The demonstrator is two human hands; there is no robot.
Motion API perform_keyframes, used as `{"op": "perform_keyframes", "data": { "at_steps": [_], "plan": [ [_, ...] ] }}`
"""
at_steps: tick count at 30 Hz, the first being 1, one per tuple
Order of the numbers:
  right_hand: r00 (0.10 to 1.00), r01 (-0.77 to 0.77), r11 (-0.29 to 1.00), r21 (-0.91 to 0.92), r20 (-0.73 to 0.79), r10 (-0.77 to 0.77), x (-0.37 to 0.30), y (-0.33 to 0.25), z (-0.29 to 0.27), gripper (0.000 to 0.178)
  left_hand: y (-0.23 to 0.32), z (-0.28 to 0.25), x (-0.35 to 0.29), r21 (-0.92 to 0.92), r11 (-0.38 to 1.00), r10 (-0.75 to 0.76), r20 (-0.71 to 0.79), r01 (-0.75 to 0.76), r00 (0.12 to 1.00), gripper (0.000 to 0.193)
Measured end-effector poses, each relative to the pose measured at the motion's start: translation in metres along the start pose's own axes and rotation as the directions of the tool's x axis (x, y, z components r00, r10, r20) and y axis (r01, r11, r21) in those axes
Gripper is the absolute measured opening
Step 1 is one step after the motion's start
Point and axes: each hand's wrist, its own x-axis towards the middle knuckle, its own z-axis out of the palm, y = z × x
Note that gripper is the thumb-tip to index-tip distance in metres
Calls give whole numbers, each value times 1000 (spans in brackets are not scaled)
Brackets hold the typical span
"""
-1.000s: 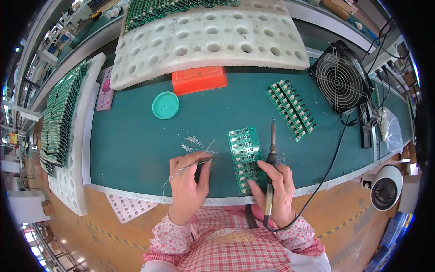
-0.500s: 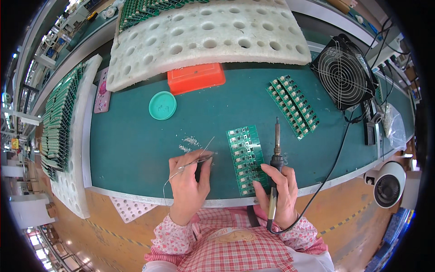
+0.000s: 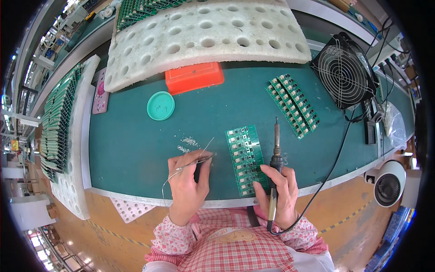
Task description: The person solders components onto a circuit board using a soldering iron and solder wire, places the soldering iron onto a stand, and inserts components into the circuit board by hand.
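My right hand [image 3: 284, 196] is closed around the dark handle of a soldering iron [image 3: 276, 162], whose metal tip points away from me. Beside its thumb and forefinger lies a green circuit board [image 3: 241, 156] with rows of small white parts. My left hand [image 3: 186, 190] pinches metal tweezers [image 3: 200, 160] together with a thin solder wire [image 3: 165, 182]. One end of the wire sticks up past the fingers; the other curves down by the wrist. Small pale crumbs [image 3: 189, 141] lie just beyond the left hand.
Farther back are a round teal lid [image 3: 161, 106], a red plastic box [image 3: 195, 78] and white foam [image 3: 208, 34] with holes. More circuit boards [image 3: 293, 106] and a black fan [image 3: 343, 72] are at the right. Foam-held boards [image 3: 59, 122] stand left. The iron's cord [image 3: 333, 174] crosses the table edge.
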Motion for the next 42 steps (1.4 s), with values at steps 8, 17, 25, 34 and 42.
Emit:
{"op": "perform_keyframes", "data": {
  "at_steps": [8, 17, 25, 34, 42],
  "plan": [
    [1000, 12, 1000, -21, -4, -12, -1, -1, -1, 58, 0, 0, -1, -2, 1000, 15, 1, -15, 1000, 14],
    [1000, 16, 1000, 3, -7, -16, 3, 1, 1, 57, -5, 3, 1, -7, 998, 59, -17, -59, 998, 24],
    [1000, -17, 1000, -11, -27, 17, 1, -6, -5, 55, 0, 1, 1, -53, 995, 82, -26, -83, 996, 13],
    [1000, -7, 999, -53, 0, 7, 4, -7, -5, 57, 2, 0, -1, -43, 998, 51, -38, -53, 998, 12],
    [997, 9, 994, -109, 77, -1, 10, -10, -5, 64, -9, 2, -2, -44, 991, 120, -94, -125, 988, 24]
  ]
}}
